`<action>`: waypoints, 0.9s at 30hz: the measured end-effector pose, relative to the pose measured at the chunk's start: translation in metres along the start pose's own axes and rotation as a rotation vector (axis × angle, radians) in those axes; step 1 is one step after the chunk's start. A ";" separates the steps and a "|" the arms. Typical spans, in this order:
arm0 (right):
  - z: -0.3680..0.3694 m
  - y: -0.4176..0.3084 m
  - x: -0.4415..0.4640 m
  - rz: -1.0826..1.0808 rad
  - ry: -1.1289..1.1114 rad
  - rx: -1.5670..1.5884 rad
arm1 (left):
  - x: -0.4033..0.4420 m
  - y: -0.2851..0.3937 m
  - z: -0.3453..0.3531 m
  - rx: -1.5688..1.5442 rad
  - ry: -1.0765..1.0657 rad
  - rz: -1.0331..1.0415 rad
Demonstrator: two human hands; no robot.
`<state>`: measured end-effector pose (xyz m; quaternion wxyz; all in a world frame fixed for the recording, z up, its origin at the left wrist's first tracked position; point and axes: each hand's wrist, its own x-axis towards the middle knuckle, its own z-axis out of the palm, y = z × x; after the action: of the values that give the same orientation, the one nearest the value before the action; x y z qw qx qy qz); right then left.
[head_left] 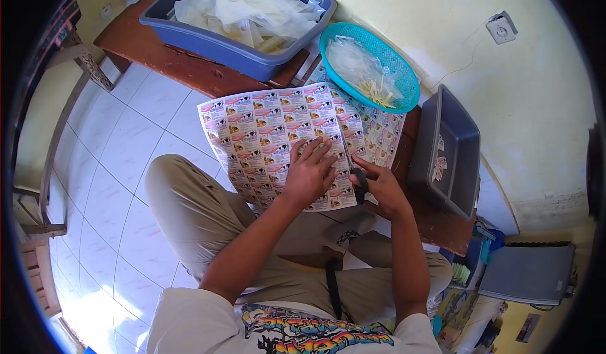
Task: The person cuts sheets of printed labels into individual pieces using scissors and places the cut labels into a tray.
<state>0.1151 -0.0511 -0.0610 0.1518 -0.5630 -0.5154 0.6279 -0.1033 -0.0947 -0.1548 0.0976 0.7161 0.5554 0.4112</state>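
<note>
A large sheet of printed labels [265,136] with rows of small cow pictures and text lies before me, over the bench edge and my lap. My left hand [308,172] rests flat on it, fingers spread and holding nothing. In my right hand [383,188] is a pair of scissors [360,188] with black handles. Their blades point away from me along a cut line near the sheet's right side. Right of that line, a printed strip [349,121] lies partly separated. Another printed sheet [384,134] is underneath on the right.
On the brown wooden bench [132,35] stand a blue-grey tub [249,63] of clear plastic bags and a turquoise basket [409,95] with bags and thin yellowish strips. A grey bin [466,145] holding a few cut labels is at right. White floor tiles [142,123] show at left.
</note>
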 end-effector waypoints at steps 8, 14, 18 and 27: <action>0.004 -0.002 0.000 -0.010 -0.001 -0.023 | -0.001 -0.001 0.002 0.020 -0.005 -0.010; 0.004 0.002 0.002 -0.016 0.014 -0.032 | 0.001 -0.002 0.003 0.015 0.009 -0.012; 0.005 0.005 0.003 -0.025 0.017 -0.024 | 0.001 -0.001 0.002 0.002 -0.002 -0.015; 0.005 0.004 0.004 -0.017 -0.006 -0.027 | 0.002 -0.001 0.001 0.015 0.010 -0.001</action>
<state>0.1110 -0.0520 -0.0673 0.1478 -0.5588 -0.5290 0.6213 -0.1038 -0.0919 -0.1549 0.0900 0.7145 0.5594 0.4106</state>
